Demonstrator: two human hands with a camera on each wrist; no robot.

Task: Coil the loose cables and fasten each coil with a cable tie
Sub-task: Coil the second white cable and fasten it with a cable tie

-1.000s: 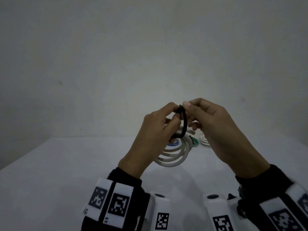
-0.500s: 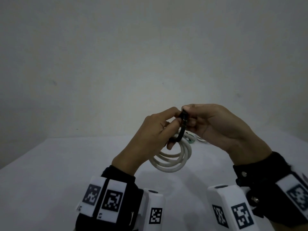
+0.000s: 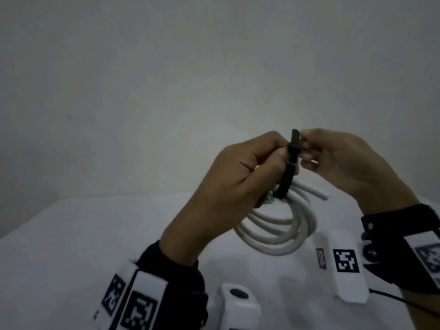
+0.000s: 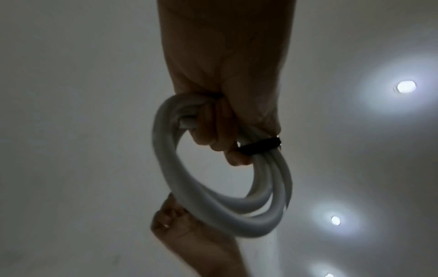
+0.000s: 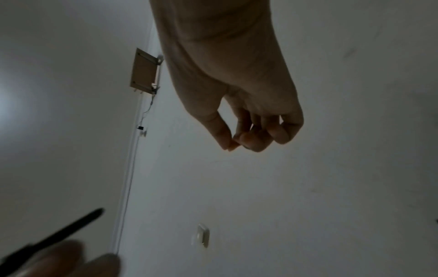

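Note:
My left hand (image 3: 238, 177) grips a white cable coil (image 3: 273, 244) held up above the white table (image 3: 83, 234). A black cable tie (image 3: 289, 167) wraps the coil beside my left thumb, and its tail sticks upward. In the left wrist view the tie (image 4: 260, 148) bands the coil (image 4: 213, 202) just past my curled left fingers (image 4: 218, 131). My right hand (image 3: 345, 163) hovers at the tie's tip with curled fingers. In the right wrist view its thumb and forefinger (image 5: 232, 142) meet on nothing, and the tie's tail (image 5: 66, 232) lies apart from them.
One cut end of the cable (image 3: 390, 195) juts out to the right of the coil. A small green object (image 3: 270, 200) shows on the table behind my left hand. A thin black wire (image 3: 404, 306) runs across the table by my right wrist.
The tie was a wide loop pinched by both hands; now it sits snug on the coil with its tail up. My right fingers have come off it. Both hands look nearer.

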